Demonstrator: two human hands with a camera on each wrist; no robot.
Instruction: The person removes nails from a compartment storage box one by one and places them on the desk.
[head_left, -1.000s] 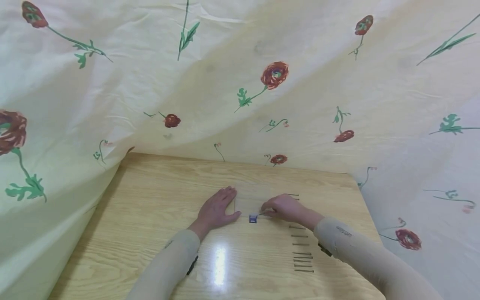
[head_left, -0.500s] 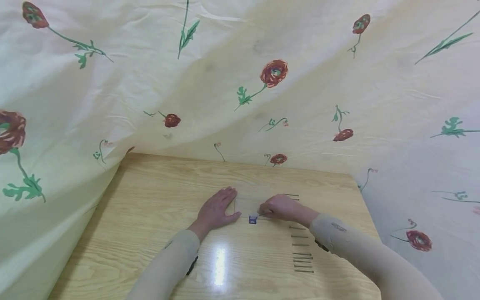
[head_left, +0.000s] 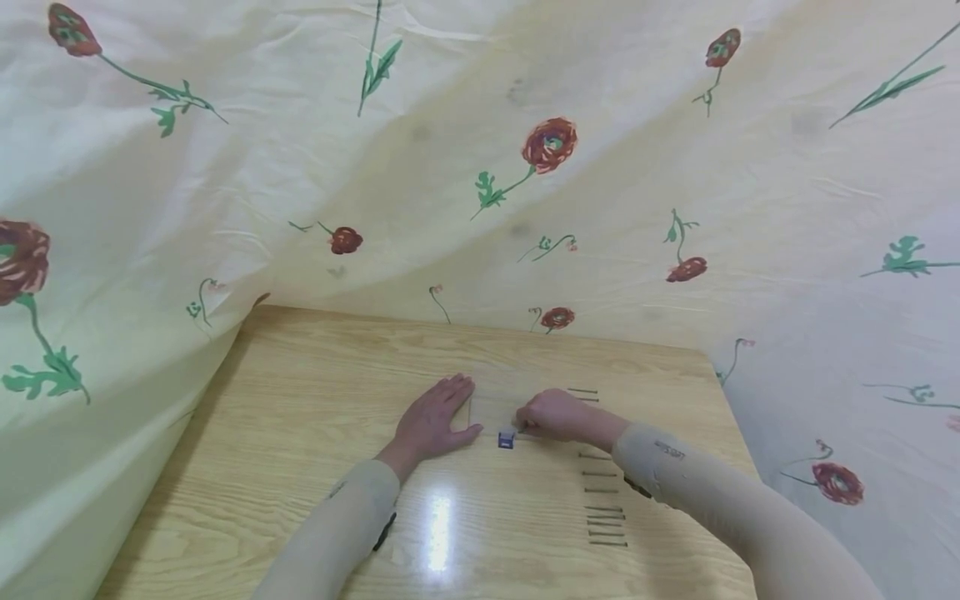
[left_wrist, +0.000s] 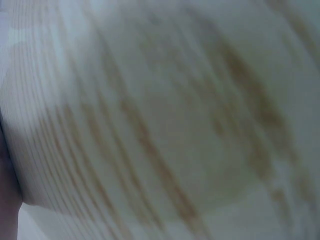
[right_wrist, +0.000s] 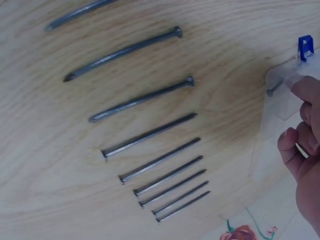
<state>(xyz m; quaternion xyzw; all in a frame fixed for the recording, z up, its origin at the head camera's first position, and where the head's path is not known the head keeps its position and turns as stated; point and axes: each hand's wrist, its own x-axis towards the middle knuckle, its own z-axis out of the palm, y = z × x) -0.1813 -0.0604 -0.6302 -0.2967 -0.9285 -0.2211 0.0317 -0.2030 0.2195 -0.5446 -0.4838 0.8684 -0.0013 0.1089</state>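
A clear plastic box (head_left: 491,408) with a blue latch (head_left: 506,440) lies on the wooden table. My left hand (head_left: 435,421) rests flat against its left side, fingers straight. At the box's right front corner is my right hand (head_left: 555,414), thumb and fingers curled together. In the right wrist view, the right hand (right_wrist: 307,125) pinches a nail (right_wrist: 273,90) at the box; its head end shows and the rest is hidden by the thumb. The left wrist view holds mostly blurred wood grain, with a sliver of the left hand (left_wrist: 9,195) at the edge.
Several loose nails (right_wrist: 150,136) lie in a row right of the box, some partly under the right forearm in the head view. The wooden table (head_left: 315,392) is bordered at the back and sides by a flowered cloth (head_left: 420,167).
My right hand has shifted slightly left toward the blue latch, and its forearm has moved left too. The left hand and the box have stayed in place.
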